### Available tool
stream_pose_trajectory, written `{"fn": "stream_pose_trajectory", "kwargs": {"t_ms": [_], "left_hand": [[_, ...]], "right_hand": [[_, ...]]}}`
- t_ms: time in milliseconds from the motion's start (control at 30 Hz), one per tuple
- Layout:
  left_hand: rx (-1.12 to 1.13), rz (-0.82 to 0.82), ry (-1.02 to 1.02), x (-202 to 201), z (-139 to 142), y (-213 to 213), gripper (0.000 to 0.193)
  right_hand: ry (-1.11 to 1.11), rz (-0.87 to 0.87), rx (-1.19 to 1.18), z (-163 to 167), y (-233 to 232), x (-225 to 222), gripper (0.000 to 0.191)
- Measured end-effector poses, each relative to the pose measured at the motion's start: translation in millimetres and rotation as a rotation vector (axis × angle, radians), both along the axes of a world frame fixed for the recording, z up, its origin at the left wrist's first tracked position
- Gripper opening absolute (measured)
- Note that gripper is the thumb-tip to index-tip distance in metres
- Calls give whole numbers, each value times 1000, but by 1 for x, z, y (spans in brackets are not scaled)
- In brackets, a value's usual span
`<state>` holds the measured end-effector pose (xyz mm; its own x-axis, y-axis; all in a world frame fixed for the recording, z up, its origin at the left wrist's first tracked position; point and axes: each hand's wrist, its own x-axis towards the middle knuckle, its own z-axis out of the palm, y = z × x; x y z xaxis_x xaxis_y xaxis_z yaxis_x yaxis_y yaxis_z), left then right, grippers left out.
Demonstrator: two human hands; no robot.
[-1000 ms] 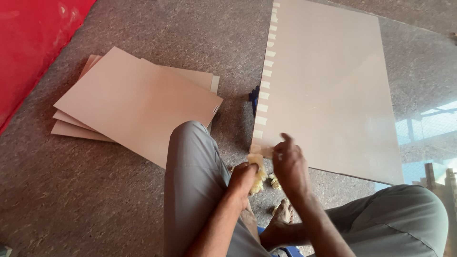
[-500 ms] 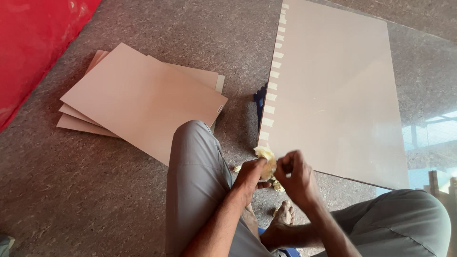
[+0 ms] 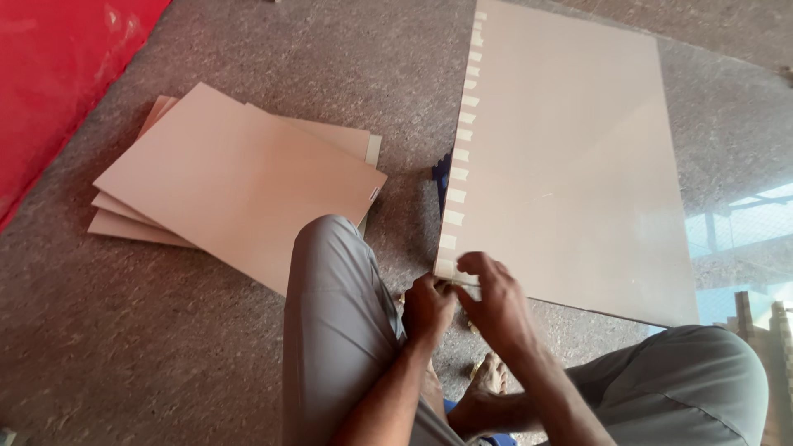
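A large pale beige board (image 3: 570, 157) lies on the floor, with a row of short tape strips (image 3: 459, 173) along its left edge. Both hands meet at its near left corner. My left hand (image 3: 427, 310) is closed in a fist around a yellowish tape roll, which is almost hidden now. My right hand (image 3: 496, 301) pinches a pale tape strip (image 3: 464, 285) stretched from the roll to the board's corner, its fingertips touching the edge.
A loose stack of smaller beige boards (image 3: 239, 177) lies to the left on the speckled grey floor. A red sheet (image 3: 58, 74) fills the far left corner. A small blue object (image 3: 442, 173) sits by the big board's edge. My bent knee (image 3: 330, 272) and bare foot (image 3: 491, 376) are close.
Both hands have moved up from beside the knee to the board's near left corner. The yellowish roll, plainly seen before, is now covered by the left fist.
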<state>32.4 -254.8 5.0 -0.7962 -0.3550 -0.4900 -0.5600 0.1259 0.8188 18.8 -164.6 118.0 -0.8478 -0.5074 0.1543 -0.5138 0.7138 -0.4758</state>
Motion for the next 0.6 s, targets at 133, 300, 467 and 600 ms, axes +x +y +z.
{"fn": "stream_pose_trajectory", "kwargs": {"t_ms": [133, 300, 467, 600], "left_hand": [[-415, -95, 70, 4, -2, 0, 17], [-96, -18, -58, 10, -8, -5, 20], [260, 74, -124, 14, -7, -12, 33], [510, 350, -170, 15, 0, -20, 34]], "right_hand": [[-55, -58, 106, 13, -25, -4, 69], [-44, -97, 123, 23, -37, -6, 75], [-67, -91, 143, 27, -41, -11, 59], [-71, -77, 76, 23, -39, -10, 45]]}}
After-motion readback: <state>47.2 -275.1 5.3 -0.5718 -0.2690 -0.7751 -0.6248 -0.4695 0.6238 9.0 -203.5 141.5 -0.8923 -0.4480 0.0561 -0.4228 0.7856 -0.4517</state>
